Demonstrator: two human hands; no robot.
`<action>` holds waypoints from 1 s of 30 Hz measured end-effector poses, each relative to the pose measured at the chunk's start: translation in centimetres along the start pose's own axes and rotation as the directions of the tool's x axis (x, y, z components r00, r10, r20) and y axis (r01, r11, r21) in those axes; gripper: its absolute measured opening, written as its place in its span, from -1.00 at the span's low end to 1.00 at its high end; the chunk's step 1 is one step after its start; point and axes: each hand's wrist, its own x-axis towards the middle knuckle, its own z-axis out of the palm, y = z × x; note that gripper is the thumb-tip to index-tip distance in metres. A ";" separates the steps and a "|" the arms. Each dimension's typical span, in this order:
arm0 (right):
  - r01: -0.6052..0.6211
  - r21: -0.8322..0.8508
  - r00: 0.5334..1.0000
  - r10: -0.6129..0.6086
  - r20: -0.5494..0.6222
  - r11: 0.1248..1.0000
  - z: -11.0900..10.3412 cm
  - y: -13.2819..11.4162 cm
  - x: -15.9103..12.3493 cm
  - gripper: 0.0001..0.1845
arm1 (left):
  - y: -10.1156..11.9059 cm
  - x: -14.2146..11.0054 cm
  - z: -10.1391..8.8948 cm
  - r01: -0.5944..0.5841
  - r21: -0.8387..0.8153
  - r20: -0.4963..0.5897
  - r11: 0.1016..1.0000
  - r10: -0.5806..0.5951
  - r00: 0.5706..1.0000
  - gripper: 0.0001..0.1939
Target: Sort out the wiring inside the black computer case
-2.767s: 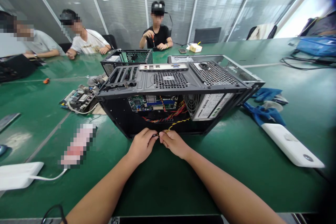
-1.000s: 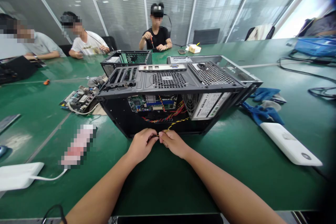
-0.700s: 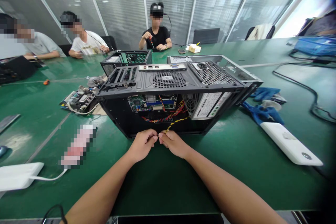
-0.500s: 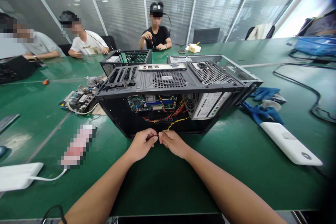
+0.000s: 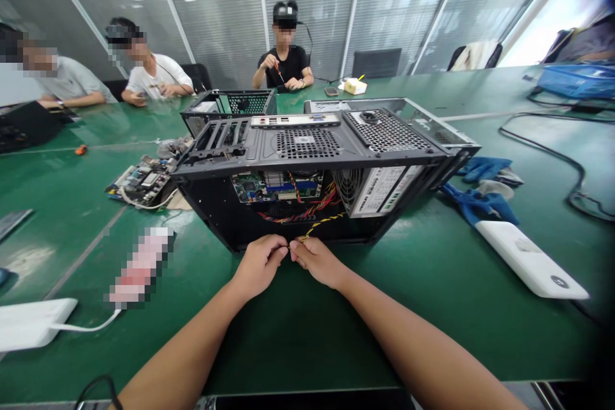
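A black computer case (image 5: 206, 214) stands in front of me with its side open. Inside it show a green motherboard (image 5: 247, 187), a power supply (image 5: 382, 192) with a white label, and red and multicoloured wires. A twisted yellow-and-black cable (image 5: 323, 224) runs from the power supply down to my hands. My right hand (image 5: 314, 261) is closed on this cable, thumb against fingers. Close beside it, my left hand (image 5: 262, 262) pinches the cable's end. The fingers hide whatever is at that end.
Left lie a loose circuit board (image 5: 144, 182), a blurred phone (image 5: 139, 266) and a white power bank (image 5: 36, 323). Right are blue gloves (image 5: 485, 202) and a white device (image 5: 531, 259). More case parts (image 5: 230, 102) stand behind. A co-worker (image 5: 288, 57) sits opposite; two people are at left.
My hands stay nearly in place on the cable. The view has shifted slightly. One person at the left has brought a hand in toward a clear object.
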 end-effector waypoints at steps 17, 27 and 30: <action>-0.034 0.031 0.999 0.035 -0.033 0.999 0.1 -0.2 -0.1 -0.46 | -0.4 -0.1 0.5 0.064 -0.064 -0.028 0.996 -0.065 0.997 -0.90; -0.010 -0.016 1.000 0.009 -0.024 1.000 0.0 0.0 -0.1 -0.47 | -0.1 -0.2 0.5 0.016 0.022 -0.007 1.000 -0.016 1.000 -0.83; 0.015 -0.050 1.000 -0.016 -0.006 0.999 -0.1 -0.2 -0.1 -0.46 | 0.0 -0.1 0.4 0.097 -0.084 0.055 0.992 -0.093 0.994 -0.78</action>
